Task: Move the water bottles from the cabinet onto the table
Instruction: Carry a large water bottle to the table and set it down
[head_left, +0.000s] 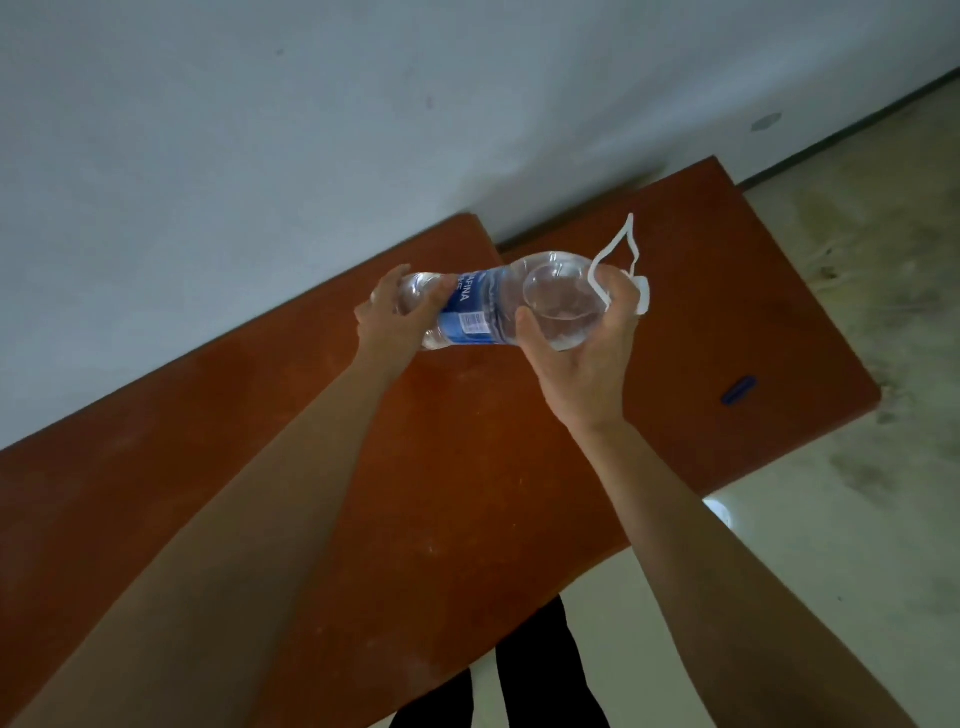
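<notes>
Bottle (478, 306) of clear plastic with a blue label lies sideways between your two hands, over the orange-brown table (457, 493). Your left hand (389, 317) grips one end of it, with the fingers curled round the clear body just beside the label. Your right hand (587, 343) grips the other end, which is wider and rounded. There the thumb is on the near side and the fingers are wrapped over the far side. Which end has the cap I cannot tell, because your hands cover both ends. Whether the bottle touches the table top I also cannot tell; it looks to be in the air above it.

A white strip (618, 244) makes a loop just beside the fingers of your right hand and stands up from them. The picture does not show if it is fixed to the bottle or only held together with it.

On the table, near its right edge and well apart from your hands, lies a small dark blue thing (737, 389). The table stands against a pale grey wall (311, 130). To the right of it is a pale floor (831, 545) with dark stains. At the bottom edge you see black trousers (535, 675), close to the near edge of the table.
</notes>
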